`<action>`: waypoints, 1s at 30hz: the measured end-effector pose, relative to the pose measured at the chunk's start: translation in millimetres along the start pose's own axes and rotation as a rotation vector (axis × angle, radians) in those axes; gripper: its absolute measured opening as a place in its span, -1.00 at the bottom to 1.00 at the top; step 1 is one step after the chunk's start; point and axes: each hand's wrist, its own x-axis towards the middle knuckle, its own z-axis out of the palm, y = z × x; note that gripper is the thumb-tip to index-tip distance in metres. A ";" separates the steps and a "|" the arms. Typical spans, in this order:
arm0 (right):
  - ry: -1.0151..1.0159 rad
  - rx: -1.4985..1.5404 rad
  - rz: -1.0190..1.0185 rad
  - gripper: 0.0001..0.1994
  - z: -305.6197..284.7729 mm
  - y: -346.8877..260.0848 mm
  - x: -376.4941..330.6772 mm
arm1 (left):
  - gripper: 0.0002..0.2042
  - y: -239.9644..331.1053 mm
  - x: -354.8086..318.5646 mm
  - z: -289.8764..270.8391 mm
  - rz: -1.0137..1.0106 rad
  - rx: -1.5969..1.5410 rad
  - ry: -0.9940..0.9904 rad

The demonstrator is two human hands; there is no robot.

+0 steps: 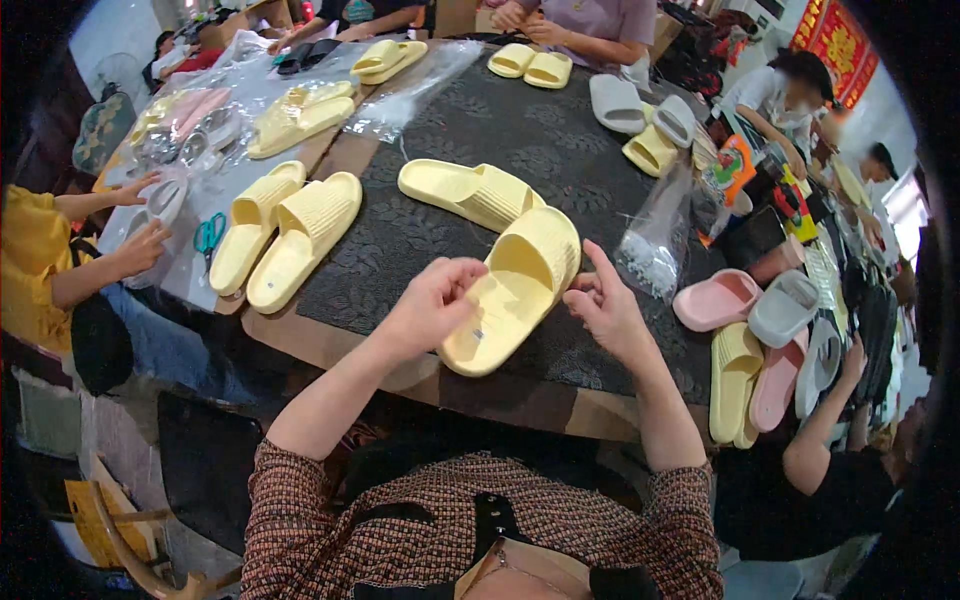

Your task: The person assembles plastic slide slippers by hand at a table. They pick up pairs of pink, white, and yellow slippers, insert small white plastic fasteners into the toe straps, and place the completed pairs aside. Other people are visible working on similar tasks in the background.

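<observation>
A pale yellow slipper [497,322] lies sole down in front of me, its heel toward me. Its toe overlaps the toe of a second yellow slipper [440,183] just beyond. My left hand [436,303] is over the near slipper's left edge, thumb and fingers curled together. Whatever they pinch, if anything, is too small to make out. On the other side my right hand [607,305] has its forefinger stretched up beside the slipper's toe and its thumb apart. I cannot tell whether that fingertip touches the strap.
Yellow slippers [308,235] stand left, near teal scissors [209,235]. Bagged slippers [300,118] lie beyond. Pink, grey and yellow slippers [785,305] crowd the right edge, near a clear bag [655,240]. A dark patterned mat [375,250] covers the table. Co-workers surround it; one's hands [140,250] handle a slipper.
</observation>
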 end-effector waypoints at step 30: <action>-0.213 -0.025 0.032 -0.47 -2.1 30.1 -41.5 | -0.81 -2.8 56.5 12.5 0.028 0.558 -0.045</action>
